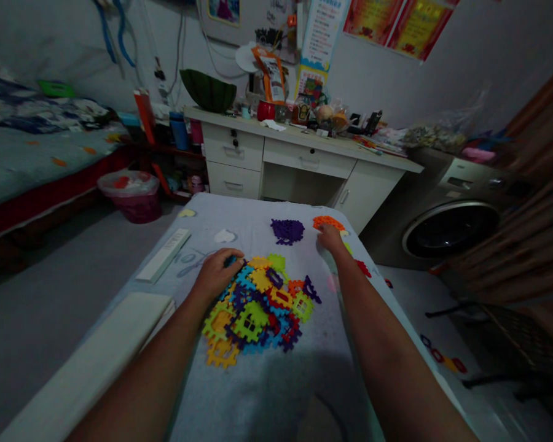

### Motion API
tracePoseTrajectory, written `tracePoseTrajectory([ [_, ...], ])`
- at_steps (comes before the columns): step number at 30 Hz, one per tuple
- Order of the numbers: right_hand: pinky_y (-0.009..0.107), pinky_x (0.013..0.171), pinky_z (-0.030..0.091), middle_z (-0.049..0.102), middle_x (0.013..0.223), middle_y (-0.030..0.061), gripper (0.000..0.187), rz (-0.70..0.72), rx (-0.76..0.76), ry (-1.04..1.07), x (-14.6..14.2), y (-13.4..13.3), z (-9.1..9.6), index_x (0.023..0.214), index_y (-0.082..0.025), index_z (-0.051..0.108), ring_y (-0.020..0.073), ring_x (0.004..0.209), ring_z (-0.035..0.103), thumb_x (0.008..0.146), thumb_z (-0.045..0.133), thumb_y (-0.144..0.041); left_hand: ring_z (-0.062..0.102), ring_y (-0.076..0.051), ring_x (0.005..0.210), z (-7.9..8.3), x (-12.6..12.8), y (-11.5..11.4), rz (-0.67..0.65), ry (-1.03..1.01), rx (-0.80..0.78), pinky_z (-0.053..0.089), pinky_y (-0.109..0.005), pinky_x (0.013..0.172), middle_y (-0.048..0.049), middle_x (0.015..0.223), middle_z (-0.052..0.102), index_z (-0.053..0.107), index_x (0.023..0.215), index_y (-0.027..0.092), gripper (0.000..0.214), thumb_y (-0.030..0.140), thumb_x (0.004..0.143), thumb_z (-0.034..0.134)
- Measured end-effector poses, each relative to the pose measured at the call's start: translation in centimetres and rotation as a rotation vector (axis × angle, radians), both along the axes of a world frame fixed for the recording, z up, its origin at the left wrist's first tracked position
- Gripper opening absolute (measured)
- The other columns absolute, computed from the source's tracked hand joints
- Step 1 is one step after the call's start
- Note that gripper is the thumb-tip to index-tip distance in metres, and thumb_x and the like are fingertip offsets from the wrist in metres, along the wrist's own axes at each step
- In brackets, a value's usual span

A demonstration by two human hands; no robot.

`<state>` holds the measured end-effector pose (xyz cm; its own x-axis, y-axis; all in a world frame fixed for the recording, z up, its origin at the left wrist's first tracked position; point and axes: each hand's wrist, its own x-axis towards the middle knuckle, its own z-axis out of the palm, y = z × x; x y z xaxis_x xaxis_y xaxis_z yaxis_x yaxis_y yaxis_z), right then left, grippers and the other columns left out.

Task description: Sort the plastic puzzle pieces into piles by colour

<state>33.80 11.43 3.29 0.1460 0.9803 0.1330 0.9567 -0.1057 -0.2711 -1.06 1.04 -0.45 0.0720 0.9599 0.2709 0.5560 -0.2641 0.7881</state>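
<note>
Toothed pieces, heaped on the middle of the counter, look light and stiff; pinch an edge. The left hand curls at their far-left side, the right hand at far-right orange pieces; I cannot tell either's grip.

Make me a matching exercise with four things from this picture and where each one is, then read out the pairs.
1 left hand
2 right hand
3 purple pieces
4 washing machine

A right of the desk
B at the orange pieces
C between mixed heap and desk
D at the mixed heap's left edge

Pairs: 1-D, 2-B, 3-C, 4-A
</note>
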Motion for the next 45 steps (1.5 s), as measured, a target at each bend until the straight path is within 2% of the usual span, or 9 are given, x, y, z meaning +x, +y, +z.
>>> tracePoseTrajectory([
  [6,0.033,0.105,0.038,0.065,0.123,0.0168,0.047,-0.081,0.010,0.025,0.2,-0.7,-1.2,0.121,-0.011,0.066,0.0250,0.120,0.056,0.078,0.048,-0.002,0.064,-0.026,0.104,0.1,0.0,0.1,-0.011,0.016,0.005,0.046,-0.042,0.098,-0.0063,0.105,0.071,0.069,0.096,0.021,0.034,0.048,0.079,0.056],
  [11,0.033,0.103,0.040,0.066,0.122,0.0145,0.040,-0.030,0.133,0.141,-0.3,-1.3,0.1,0.117,-0.010,0.066,0.0220,0.115,0.059,0.081,0.048,-0.006,0.064,-0.026,0.104,-0.1,0.0,0.2,-0.010,0.011,0.015,0.047,-0.042,0.097,-0.0063,0.105,0.071,0.069,0.097,0.022,0.033,0.047,0.080,0.056],
  [14,0.030,0.086,0.048,0.071,0.103,0.0087,0.027,0.216,0.075,0.257,-2.1,-2.3,1.6,0.104,-0.012,0.069,0.0183,0.093,0.065,0.081,0.055,-0.013,0.064,-0.025,0.104,0.0,0.0,0.1,-0.005,0.003,0.014,0.047,-0.041,0.096,-0.0060,0.105,0.071,0.069,0.097,0.022,0.032,0.045,0.080,0.056],
  [17,0.026,0.074,0.047,0.070,0.088,0.0025,0.019,0.567,-0.121,0.324,-4.8,-3.8,2.8,0.097,-0.015,0.070,0.0144,0.078,0.063,0.079,0.064,-0.019,0.064,-0.025,0.103,0.2,0.1,0.0,-0.006,0.001,0.011,0.047,-0.041,0.096,-0.0059,0.104,0.071,0.070,0.096,0.022,0.031,0.045,0.079,0.057],
  [21,0.025,0.075,0.047,0.069,0.103,0.0061,0.039,0.724,-0.307,0.200,-8.3,-5.5,3.3,0.109,-0.015,0.066,0.0155,0.085,0.062,0.071,0.076,-0.020,0.065,-0.025,0.103,0.3,0.1,-0.1,0.000,-0.006,0.015,0.048,-0.041,0.096,-0.0060,0.104,0.072,0.070,0.095,0.022,0.031,0.044,0.079,0.056],
  [25,0.026,0.077,0.046,0.066,0.109,0.0100,0.054,0.753,-0.329,-0.006,-9.8,-6.3,2.9,0.115,-0.014,0.064,0.0192,0.093,0.061,0.065,0.082,-0.024,0.065,-0.025,0.101,0.3,0.1,0.0,-0.003,0.003,0.017,0.048,-0.041,0.097,-0.0056,0.103,0.072,0.070,0.095,0.022,0.031,0.043,0.078,0.056],
  [32,0.023,0.074,0.043,0.068,0.105,0.0063,0.038,0.759,-0.317,-0.025,-9.2,-6.2,3.3,0.106,-0.016,0.065,0.0164,0.089,0.060,0.069,0.076,-0.017,0.065,-0.025,0.101,0.4,0.1,0.0,-0.003,0.007,0.012,0.048,-0.040,0.096,-0.0057,0.103,0.072,0.070,0.096,0.021,0.033,0.046,0.079,0.056],
  [38,0.021,0.066,0.039,0.069,0.090,0.0010,0.014,0.672,-0.312,0.108,-6.5,-5.6,4.9,0.090,-0.016,0.067,0.0129,0.077,0.058,0.077,0.062,-0.018,0.065,-0.025,0.101,0.1,0.0,0.1,-0.002,0.013,0.004,0.048,-0.039,0.095,-0.0053,0.104,0.072,0.070,0.096,0.022,0.033,0.047,0.079,0.056],
  [45,0.022,0.061,0.040,0.062,0.070,-0.0004,0.015,0.503,-0.202,0.337,-1.1,-4.7,4.7,0.076,-0.016,0.064,0.0118,0.065,0.056,0.078,0.049,-0.016,0.065,-0.024,0.101,0.2,0.1,-0.1,-0.003,0.002,-0.005,0.048,-0.039,0.095,-0.0055,0.104,0.072,0.069,0.096,0.022,0.033,0.048,0.080,0.056],
])
